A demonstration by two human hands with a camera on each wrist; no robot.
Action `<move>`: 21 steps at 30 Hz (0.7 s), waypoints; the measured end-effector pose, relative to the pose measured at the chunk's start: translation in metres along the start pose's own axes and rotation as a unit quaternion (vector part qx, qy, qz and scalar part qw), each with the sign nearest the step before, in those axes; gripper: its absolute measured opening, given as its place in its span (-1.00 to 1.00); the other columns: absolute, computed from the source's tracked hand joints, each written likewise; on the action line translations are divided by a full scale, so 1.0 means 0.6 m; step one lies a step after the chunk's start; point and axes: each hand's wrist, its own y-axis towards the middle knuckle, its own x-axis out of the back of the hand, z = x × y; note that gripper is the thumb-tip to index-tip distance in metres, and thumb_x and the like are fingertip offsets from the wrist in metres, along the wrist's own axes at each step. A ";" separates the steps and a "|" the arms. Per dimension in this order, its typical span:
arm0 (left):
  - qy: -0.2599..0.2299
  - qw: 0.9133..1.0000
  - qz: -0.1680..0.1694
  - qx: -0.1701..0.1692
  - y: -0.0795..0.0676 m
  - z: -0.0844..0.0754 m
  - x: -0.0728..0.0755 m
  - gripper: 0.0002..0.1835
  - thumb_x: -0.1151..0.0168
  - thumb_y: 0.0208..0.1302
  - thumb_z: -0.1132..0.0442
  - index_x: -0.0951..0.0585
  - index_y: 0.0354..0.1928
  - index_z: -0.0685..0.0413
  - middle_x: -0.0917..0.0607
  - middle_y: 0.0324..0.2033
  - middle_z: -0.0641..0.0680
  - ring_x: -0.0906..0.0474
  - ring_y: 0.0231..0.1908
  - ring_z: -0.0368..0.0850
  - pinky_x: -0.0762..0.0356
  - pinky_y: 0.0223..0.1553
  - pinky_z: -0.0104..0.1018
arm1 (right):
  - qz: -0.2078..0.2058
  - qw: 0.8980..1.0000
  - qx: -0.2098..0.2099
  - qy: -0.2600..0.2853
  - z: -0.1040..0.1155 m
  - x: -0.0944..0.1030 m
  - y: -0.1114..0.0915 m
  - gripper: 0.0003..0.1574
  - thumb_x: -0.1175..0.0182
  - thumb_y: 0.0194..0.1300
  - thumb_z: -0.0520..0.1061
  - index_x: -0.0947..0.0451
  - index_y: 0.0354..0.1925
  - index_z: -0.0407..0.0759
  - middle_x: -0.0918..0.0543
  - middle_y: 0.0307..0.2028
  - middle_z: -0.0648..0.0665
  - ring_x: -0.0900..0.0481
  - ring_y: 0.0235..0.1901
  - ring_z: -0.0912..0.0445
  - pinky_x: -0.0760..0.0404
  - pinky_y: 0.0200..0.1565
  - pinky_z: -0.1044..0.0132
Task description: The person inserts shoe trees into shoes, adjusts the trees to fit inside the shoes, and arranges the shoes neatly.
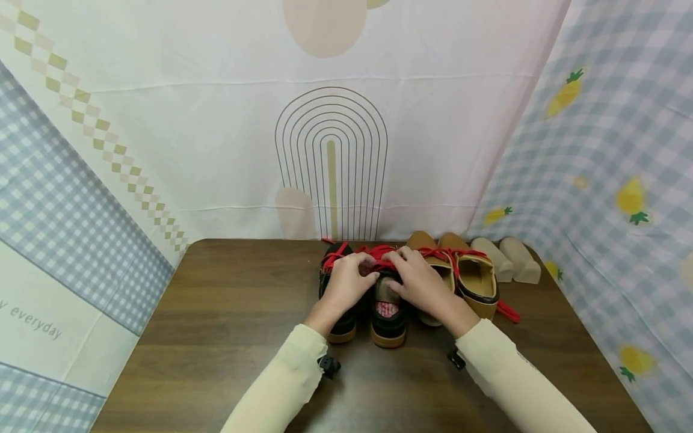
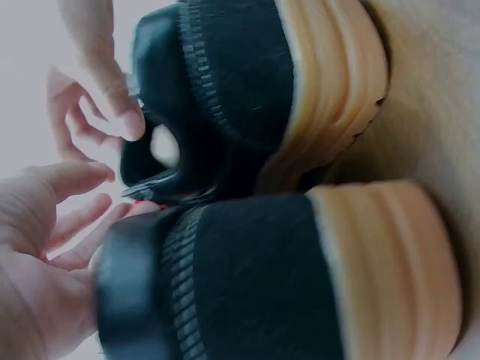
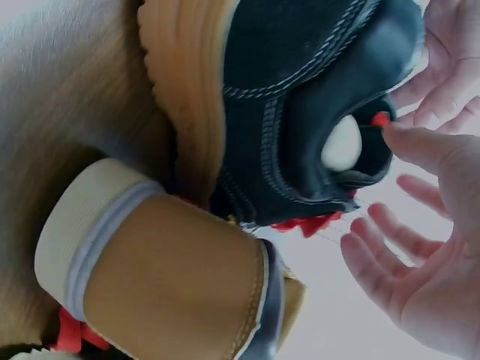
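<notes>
Two black shoes with tan soles and red laces stand side by side at the table's middle; the right black shoe (image 1: 387, 332) is between my hands. My left hand (image 1: 348, 281) is over the gap between the left black shoe (image 1: 342, 328) and the right one, thumb and fingers apart near the laces. From the other side my right hand (image 1: 421, 280) reaches to the same shoe's opening. In the right wrist view its fingers are spread, with the thumb close to a bit of red lace (image 3: 381, 119). A pale oval shape (image 3: 342, 144) shows inside that shoe.
Right of the black shoes stands a pair of tan shoes (image 1: 479, 278) with red laces. Two beige rounded blocks (image 1: 524, 262) sit beyond them. A red lace end (image 1: 509, 311) lies on the brown wooden table (image 1: 233, 337). Patterned cloths hang behind and beside it.
</notes>
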 end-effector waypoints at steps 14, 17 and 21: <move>0.095 0.994 -0.059 -0.004 -0.059 0.007 0.087 -0.48 -0.50 0.21 0.22 -0.62 0.22 0.09 -0.64 0.18 0.15 -0.51 0.26 0.14 -0.50 0.28 0.07 | 0.061 0.962 -0.163 0.209 0.018 -0.001 -0.073 0.07 -0.23 0.48 0.03 0.11 0.60 -0.39 -0.08 0.56 -0.48 -0.12 0.53 -0.36 -0.25 0.42 -0.33; 0.079 0.995 -0.053 0.038 -0.071 0.021 0.092 -0.39 -0.49 0.21 0.21 -0.54 0.31 0.11 -0.59 0.23 0.19 -0.47 0.28 0.18 -0.47 0.29 0.12 | 0.082 0.955 -0.176 0.224 0.019 -0.009 -0.084 0.11 -0.21 0.50 0.03 0.20 0.61 -0.42 0.01 0.59 -0.47 -0.04 0.56 -0.34 -0.18 0.46 -0.31; 0.043 0.995 -0.041 0.082 -0.080 0.043 0.089 -0.29 -0.47 0.23 0.20 -0.44 0.40 0.16 -0.57 0.26 0.25 -0.49 0.30 0.23 -0.48 0.28 0.17 | 0.105 0.949 -0.195 0.222 0.022 -0.017 -0.091 0.14 -0.18 0.51 0.05 0.26 0.60 -0.47 0.00 0.58 -0.49 -0.14 0.53 -0.32 -0.28 0.43 -0.26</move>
